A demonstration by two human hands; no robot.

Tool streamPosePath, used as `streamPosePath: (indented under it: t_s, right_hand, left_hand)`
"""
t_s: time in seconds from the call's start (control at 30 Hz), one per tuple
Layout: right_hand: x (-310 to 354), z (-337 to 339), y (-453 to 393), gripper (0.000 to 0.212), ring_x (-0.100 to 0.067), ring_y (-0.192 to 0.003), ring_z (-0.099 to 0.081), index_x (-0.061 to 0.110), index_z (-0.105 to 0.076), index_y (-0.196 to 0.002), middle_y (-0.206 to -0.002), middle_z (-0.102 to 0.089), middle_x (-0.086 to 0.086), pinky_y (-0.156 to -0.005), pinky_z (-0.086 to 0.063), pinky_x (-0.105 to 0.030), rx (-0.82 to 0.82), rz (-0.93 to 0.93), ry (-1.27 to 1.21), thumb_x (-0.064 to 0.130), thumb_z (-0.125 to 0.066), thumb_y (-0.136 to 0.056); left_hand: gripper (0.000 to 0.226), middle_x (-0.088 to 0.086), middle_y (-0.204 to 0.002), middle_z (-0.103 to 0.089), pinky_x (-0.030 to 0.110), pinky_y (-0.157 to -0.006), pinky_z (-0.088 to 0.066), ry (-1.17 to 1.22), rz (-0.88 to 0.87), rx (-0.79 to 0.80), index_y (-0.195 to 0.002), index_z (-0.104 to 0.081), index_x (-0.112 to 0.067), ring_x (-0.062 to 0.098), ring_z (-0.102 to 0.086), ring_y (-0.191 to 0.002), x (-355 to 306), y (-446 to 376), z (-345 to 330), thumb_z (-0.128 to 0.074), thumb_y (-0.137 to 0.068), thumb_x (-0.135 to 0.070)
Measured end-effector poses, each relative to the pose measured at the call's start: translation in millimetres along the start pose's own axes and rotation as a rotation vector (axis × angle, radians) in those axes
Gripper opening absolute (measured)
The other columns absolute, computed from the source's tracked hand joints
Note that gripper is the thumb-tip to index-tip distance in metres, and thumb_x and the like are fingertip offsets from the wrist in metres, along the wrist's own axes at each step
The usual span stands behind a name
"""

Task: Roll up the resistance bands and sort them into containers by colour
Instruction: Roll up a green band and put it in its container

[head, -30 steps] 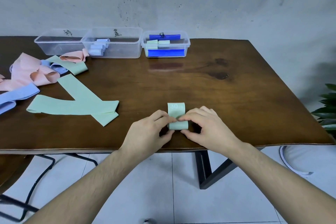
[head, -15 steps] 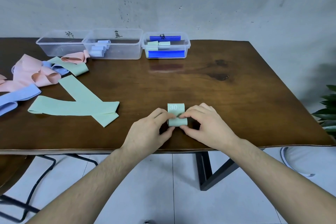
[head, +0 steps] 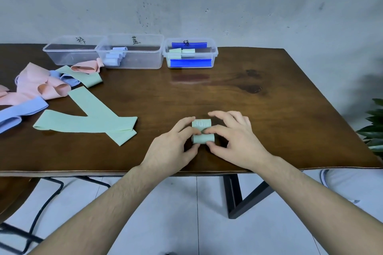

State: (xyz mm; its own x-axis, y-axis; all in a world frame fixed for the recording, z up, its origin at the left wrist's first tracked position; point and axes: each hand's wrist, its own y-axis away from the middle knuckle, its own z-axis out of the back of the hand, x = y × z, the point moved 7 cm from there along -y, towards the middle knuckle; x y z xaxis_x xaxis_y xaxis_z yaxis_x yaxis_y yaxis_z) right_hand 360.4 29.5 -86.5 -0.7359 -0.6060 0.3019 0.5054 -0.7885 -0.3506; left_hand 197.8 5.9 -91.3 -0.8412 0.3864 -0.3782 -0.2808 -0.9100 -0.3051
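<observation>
Green resistance band (head: 202, 134): near the front edge of the wooden table (head: 228, 97), almost fully rolled; a short printed tail lies flat beyond the roll. Left hand (head: 173, 147) and right hand (head: 234, 138) each pinch an end of the roll, thumbs on the near side, fingers curled over the top.

Handling, judged: thin, soft, light elastic sheet with a matte, slightly tacky surface; likely to spring open if released. Best held across the roll's width, squeezing the layers.

Containers: three clear plastic tubs along the back. Right tub (head: 190, 54) already holds green rolls. Unrolled green bands (head: 87, 122) lie flat at left, limp pink bands (head: 37, 83) behind them.
</observation>
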Motion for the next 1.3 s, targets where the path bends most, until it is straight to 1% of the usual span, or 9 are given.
streamPosePath:
  t_s: [0.07,0.17,0.23,0.33,0.5,0.7,0.97,1.17,1.3]
  right_hand:
    - [-1,1,-4,0.025,-0.010,-0.128,-0.035,0.038,-0.072,-0.112,-0.144,-0.049,0.018,-0.104,-0.023,-0.033,0.017,-0.013,-0.023,0.043,-0.067,-0.088]
    - [-3,-2,-5,0.028,-0.002,-0.117,-0.041,0.038,-0.069,-0.117,-0.126,-0.060,0.026,-0.103,-0.026,-0.031,0.047,-0.034,-0.072,0.041,-0.067,-0.090]
    - [-3,-4,-2,0.032,0.001,-0.112,-0.043,0.038,-0.064,-0.124,-0.115,-0.061,0.029,-0.102,-0.027,-0.027,0.060,-0.048,-0.097,0.040,-0.065,-0.092]
    - [-5,-8,2,0.041,0.000,-0.113,-0.044,0.041,-0.054,-0.135,-0.117,-0.060,0.027,-0.103,-0.029,-0.024,0.085,-0.095,-0.143,0.042,-0.062,-0.095]
    - [-6,-8,-1,0.031,-0.004,-0.110,-0.039,0.036,-0.065,-0.124,-0.115,-0.056,0.026,-0.094,-0.030,-0.029,0.057,-0.096,-0.091,0.043,-0.063,-0.093]
    - [-13,-13,-6,0.029,-0.003,-0.108,-0.036,0.034,-0.070,-0.119,-0.113,-0.052,0.024,-0.100,-0.030,-0.033,0.051,-0.142,-0.110,0.046,-0.058,-0.096]
    - [-21,-11,-13,0.029,-0.005,-0.100,-0.040,0.040,-0.067,-0.122,-0.105,-0.057,0.020,-0.102,-0.035,-0.032,0.103,-0.231,-0.213,0.048,-0.059,-0.095]
    - [-12,-1,-9,0.031,-0.005,-0.101,-0.046,0.041,-0.062,-0.122,-0.111,-0.057,0.023,-0.095,-0.041,-0.031,0.020,-0.124,-0.195,0.043,-0.066,-0.092]
    - [-12,-4,-11,0.022,-0.004,-0.098,-0.046,0.038,-0.067,-0.113,-0.109,-0.060,0.022,-0.093,-0.042,-0.031,0.012,-0.118,-0.207,0.038,-0.067,-0.091]
  left_hand:
    - [0.027,-0.022,-0.150,-0.036,0.024,-0.057,-0.048,-0.002,0.008,0.014,-0.115,-0.060,-0.032,0.008,-0.047,-0.058,2,0,-1,-0.064,-0.090,-0.041]
    - [0.028,-0.024,-0.147,-0.038,0.023,-0.059,-0.049,-0.008,0.009,0.029,-0.118,-0.059,-0.034,0.007,-0.048,-0.060,3,-3,-2,-0.062,-0.091,-0.042]
    - [0.028,-0.022,-0.135,-0.049,0.021,-0.056,-0.046,-0.002,-0.012,0.032,-0.119,-0.059,-0.033,0.008,-0.046,-0.061,2,-4,-2,-0.061,-0.092,-0.042]
    - [0.028,-0.020,-0.121,-0.057,0.022,-0.054,-0.046,-0.003,-0.041,0.037,-0.119,-0.058,-0.032,0.009,-0.048,-0.060,1,-3,-1,-0.058,-0.093,-0.042]
    - [0.034,-0.017,-0.118,-0.062,0.025,-0.057,-0.049,-0.009,-0.034,0.034,-0.127,-0.054,-0.033,0.007,-0.051,-0.065,0,-1,-1,-0.058,-0.094,-0.041]
    - [0.035,-0.021,-0.124,-0.046,0.021,-0.057,-0.044,-0.012,-0.003,0.079,-0.129,-0.058,-0.029,0.009,-0.049,-0.064,2,-9,-4,-0.051,-0.098,-0.043]
    - [0.035,-0.020,-0.125,-0.049,0.024,-0.066,-0.045,0.008,0.025,0.182,-0.130,-0.056,-0.029,0.009,-0.051,-0.072,6,-20,-6,-0.047,-0.100,-0.042]
    - [0.037,-0.020,-0.127,-0.047,0.029,-0.074,-0.047,0.034,0.070,0.244,-0.137,-0.052,-0.031,0.014,-0.060,-0.088,9,-29,-9,-0.044,-0.102,-0.039]
    - [0.032,-0.020,-0.122,-0.052,0.029,-0.070,-0.050,0.053,0.072,0.183,-0.133,-0.050,-0.037,0.010,-0.058,-0.081,10,-29,-5,-0.047,-0.101,-0.041]
